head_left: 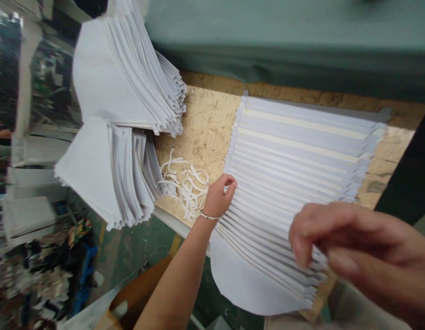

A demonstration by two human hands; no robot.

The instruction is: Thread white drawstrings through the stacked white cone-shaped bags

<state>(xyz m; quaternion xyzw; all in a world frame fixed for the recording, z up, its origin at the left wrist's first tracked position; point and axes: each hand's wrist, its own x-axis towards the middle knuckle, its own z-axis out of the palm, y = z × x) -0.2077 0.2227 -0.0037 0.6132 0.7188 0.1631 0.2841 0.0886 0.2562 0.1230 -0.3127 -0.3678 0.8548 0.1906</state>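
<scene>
I log the fanned white sheets [288,183] right of the strip tangle [193,189] on the worktop [207,119], left hand [219,196] beside it, grip pressed together, right hand [370,229] farther right, grip parted.

At three o'clock, the fanned sheets [288,176] are pale bluish white, striped by cream bands [303,123]. The sheet stacks [99,73] at nine and ten are plain white, the loose strips [187,192] at eight off-white. The board [209,114] at twelve is mottled tan, the cloth [284,27] at one plain green, the bracelet [210,217] at six silvery.
</scene>
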